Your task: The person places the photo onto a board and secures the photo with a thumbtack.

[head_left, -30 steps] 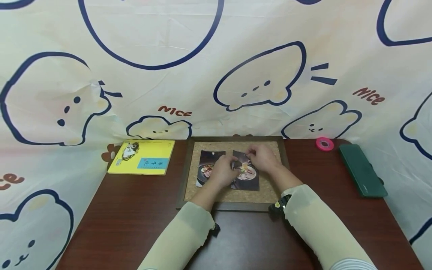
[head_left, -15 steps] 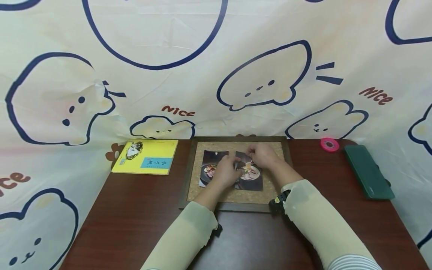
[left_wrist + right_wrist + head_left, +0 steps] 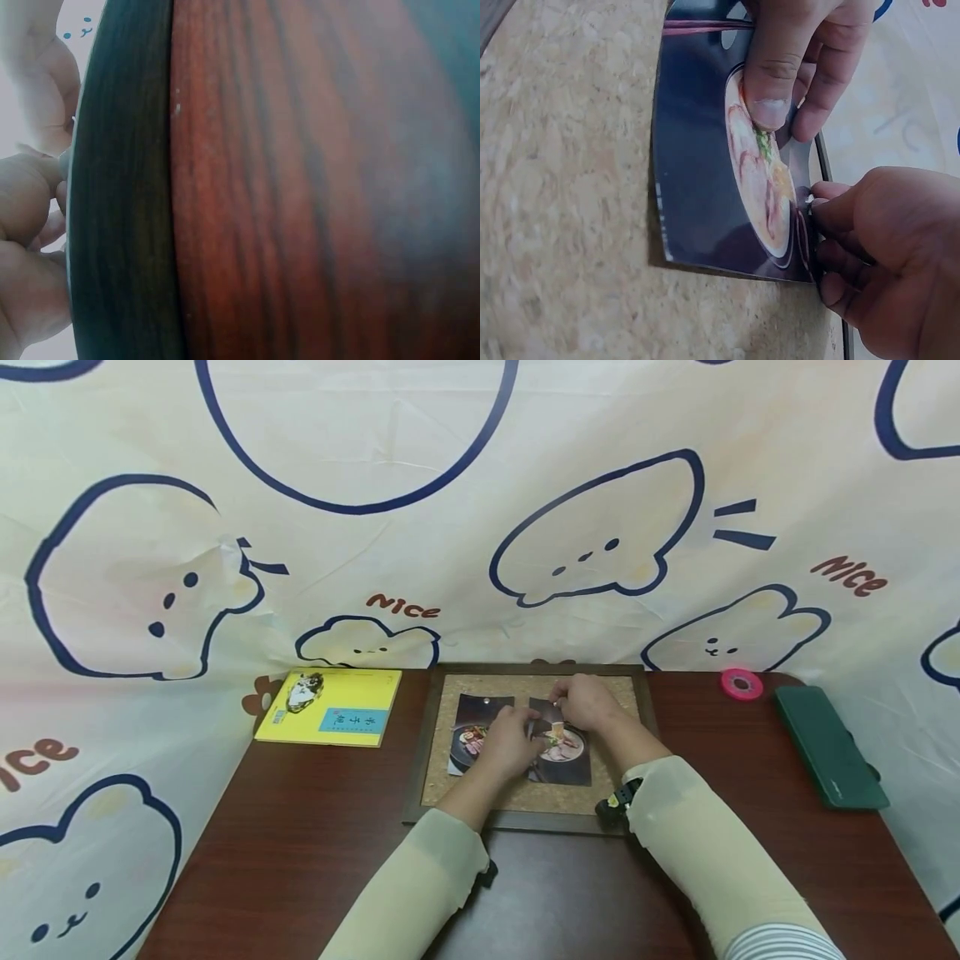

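Note:
A framed cork board (image 3: 442, 789) lies on the table with two food photos on it. My left hand (image 3: 506, 747) presses the right-hand photo (image 3: 562, 773), thumb flat on the pictured bowl in the right wrist view. At that photo's top edge my right hand (image 3: 588, 703) pinches a tiny white push pin (image 3: 810, 199), mostly hidden by the fingertips. This photo's lower corners curl up a little from the cork. The left-hand photo (image 3: 467, 718) has a white pin at its top and is partly covered by my left hand. Only the frame (image 3: 124, 187) and some fingers show in the left wrist view.
A yellow book (image 3: 330, 706) lies left of the board on the dark wooden table (image 3: 315, 802). To the right are a pink round roll (image 3: 742, 684) and a green case (image 3: 831, 747). A patterned cloth (image 3: 450, 552) hangs close behind the board.
The head view has shifted slightly, so the whole scene sits a little further right. Both hands keep nearly the same place on the right-hand photo.

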Motion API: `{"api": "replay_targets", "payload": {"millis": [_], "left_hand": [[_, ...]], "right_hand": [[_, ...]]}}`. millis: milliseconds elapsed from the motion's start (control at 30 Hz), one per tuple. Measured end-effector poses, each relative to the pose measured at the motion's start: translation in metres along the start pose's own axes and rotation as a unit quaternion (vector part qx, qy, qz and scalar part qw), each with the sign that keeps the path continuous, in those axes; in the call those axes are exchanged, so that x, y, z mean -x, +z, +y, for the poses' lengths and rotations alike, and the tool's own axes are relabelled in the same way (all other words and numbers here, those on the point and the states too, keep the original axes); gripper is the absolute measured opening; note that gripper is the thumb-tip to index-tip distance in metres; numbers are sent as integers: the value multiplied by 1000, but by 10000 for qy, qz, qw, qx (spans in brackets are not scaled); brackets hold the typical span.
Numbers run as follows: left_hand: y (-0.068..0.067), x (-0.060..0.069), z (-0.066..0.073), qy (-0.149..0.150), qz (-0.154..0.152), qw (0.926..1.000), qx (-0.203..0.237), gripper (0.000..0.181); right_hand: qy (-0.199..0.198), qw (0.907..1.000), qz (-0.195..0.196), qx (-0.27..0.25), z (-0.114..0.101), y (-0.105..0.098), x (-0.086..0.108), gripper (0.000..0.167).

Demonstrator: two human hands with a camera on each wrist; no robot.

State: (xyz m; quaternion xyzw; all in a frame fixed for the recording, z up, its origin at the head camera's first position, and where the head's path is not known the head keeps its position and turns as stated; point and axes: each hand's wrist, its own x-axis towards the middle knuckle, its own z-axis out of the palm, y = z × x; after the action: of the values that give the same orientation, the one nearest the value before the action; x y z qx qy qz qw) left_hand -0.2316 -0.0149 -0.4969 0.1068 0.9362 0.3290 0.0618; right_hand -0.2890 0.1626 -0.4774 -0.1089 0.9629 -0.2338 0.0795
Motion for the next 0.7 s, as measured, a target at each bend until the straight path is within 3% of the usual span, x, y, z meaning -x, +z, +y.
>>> {"api": "replay_targets", "payload": {"millis": [267, 500, 700], "left_hand": [[0, 1, 1, 12, -6, 10000, -75, 51], [-1, 1, 1, -28, -79, 9999, -88, 52], [-1, 2, 2, -22, -82, 9999, -87, 52]], "right_hand": [[195, 9997, 114, -101, -1, 4, -1, 23], [-217, 9989, 302, -281, 8, 5, 5, 18], [-371, 9986, 387, -43, 11, 6, 10, 20]]}}
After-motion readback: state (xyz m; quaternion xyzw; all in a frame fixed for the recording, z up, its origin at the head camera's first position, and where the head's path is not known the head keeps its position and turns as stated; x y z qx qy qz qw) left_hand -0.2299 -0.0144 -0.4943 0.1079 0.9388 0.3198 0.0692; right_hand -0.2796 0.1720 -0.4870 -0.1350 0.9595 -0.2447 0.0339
